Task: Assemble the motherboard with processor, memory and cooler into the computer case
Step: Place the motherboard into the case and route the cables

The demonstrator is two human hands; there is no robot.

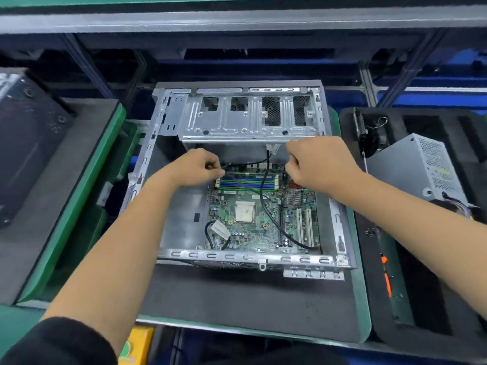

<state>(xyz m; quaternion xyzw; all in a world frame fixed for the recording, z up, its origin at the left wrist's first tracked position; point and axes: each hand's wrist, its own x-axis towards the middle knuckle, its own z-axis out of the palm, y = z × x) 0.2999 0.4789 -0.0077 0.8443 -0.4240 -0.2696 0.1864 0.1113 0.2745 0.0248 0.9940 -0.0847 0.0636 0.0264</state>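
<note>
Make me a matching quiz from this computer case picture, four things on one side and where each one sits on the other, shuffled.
Things:
1. processor
2. memory slots
3. power supply
4. white expansion slots

Places:
A. outside the case, in the black foam tray on the right
B. middle of the motherboard
C. far edge of the board, between the left hand and right hand
D. right side of the board, running near to far

Pairs: 1-B, 2-C, 3-A, 4-D
</note>
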